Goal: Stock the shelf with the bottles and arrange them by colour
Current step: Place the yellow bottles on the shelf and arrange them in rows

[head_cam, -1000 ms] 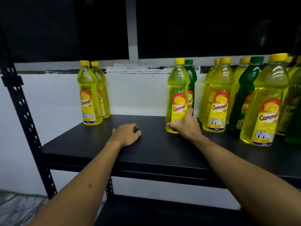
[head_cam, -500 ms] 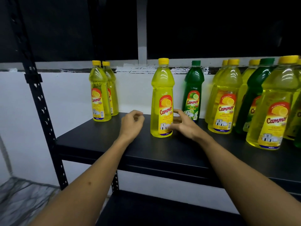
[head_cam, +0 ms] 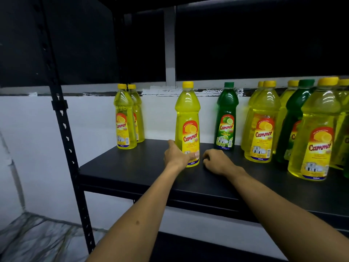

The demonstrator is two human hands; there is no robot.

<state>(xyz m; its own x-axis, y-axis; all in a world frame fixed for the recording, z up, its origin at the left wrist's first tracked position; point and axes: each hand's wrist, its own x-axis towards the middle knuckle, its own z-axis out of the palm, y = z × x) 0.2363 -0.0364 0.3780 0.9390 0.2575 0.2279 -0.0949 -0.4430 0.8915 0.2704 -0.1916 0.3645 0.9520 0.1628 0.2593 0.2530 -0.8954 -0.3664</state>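
Note:
A yellow bottle (head_cam: 187,118) stands upright mid-shelf on the black shelf board (head_cam: 143,167). My left hand (head_cam: 176,156) grips its base, thumb across the lower label. My right hand (head_cam: 217,162) rests on the board just right of that bottle, fingers curled, holding nothing. Two yellow bottles (head_cam: 125,118) stand together at the back left. A lone green bottle (head_cam: 226,118) stands behind my right hand. At the right is a mixed cluster of yellow bottles (head_cam: 261,125) and a green bottle (head_cam: 294,120).
A black perforated upright post (head_cam: 64,129) frames the shelf's left end. An upper shelf hangs dark above the bottle caps. A lower shelf board (head_cam: 188,248) shows beneath. A white wall runs behind the bottles. Crumpled plastic sheeting (head_cam: 37,239) lies on the floor at lower left.
The yellow bottle has slid left, away from the green one. My right hand let go of it and dropped to the board. My left hand moved in and took its base.

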